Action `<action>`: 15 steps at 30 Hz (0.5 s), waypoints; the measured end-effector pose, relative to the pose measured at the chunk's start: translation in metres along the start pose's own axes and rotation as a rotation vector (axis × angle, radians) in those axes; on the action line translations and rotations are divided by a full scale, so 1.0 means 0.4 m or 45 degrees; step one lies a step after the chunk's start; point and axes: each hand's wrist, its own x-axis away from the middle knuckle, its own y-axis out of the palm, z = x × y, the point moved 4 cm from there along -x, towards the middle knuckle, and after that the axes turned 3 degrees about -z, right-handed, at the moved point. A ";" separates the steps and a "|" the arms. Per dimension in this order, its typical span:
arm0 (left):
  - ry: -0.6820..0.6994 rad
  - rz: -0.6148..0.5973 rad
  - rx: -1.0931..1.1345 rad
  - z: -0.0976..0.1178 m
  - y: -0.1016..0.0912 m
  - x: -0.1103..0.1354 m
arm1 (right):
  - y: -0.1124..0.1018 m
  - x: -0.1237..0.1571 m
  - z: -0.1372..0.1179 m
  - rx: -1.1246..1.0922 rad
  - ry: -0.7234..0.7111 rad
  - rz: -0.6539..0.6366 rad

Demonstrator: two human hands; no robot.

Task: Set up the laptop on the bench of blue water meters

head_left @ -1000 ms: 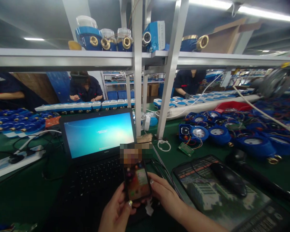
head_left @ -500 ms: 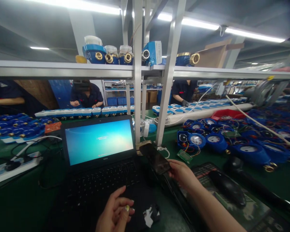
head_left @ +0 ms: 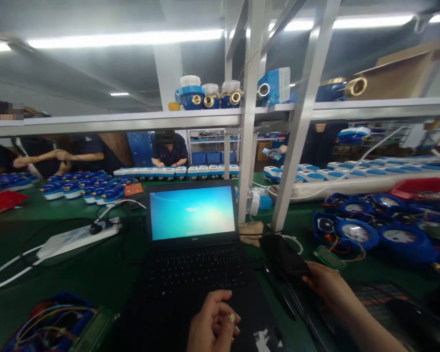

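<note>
An open black laptop (head_left: 194, 244) with a lit blue screen stands on the green table (head_left: 77, 274) in front of me. My left hand (head_left: 212, 325) rests over the laptop's palm rest with its fingers curled loosely, holding nothing. My right hand (head_left: 324, 283) grips the near end of a dark phone (head_left: 286, 256), which lies low over the table just right of the laptop.
A white power strip (head_left: 77, 237) with cables lies at the left. Blue water meters (head_left: 355, 230) crowd the right side, more sit on the metal shelf (head_left: 132, 120) overhead. Upright posts (head_left: 247, 146) stand behind the laptop. Other people work across the table.
My view swung left and up. The phone, held in both hands a second ago, is now in my right hand only, lowered beside the laptop. My left hand dropped onto the laptop.
</note>
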 end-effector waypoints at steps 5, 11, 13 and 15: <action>0.064 -0.066 -0.121 0.003 -0.003 0.003 | -0.007 0.004 -0.012 0.349 -0.078 0.074; 0.113 -0.122 -0.202 0.006 -0.006 0.004 | -0.044 0.011 -0.060 1.160 -0.677 0.325; 0.166 -0.095 -0.247 0.004 -0.009 0.004 | -0.081 0.013 -0.061 1.201 -0.761 0.362; 0.190 -0.048 -0.308 0.000 -0.013 0.005 | -0.125 0.029 -0.065 1.206 -0.848 0.414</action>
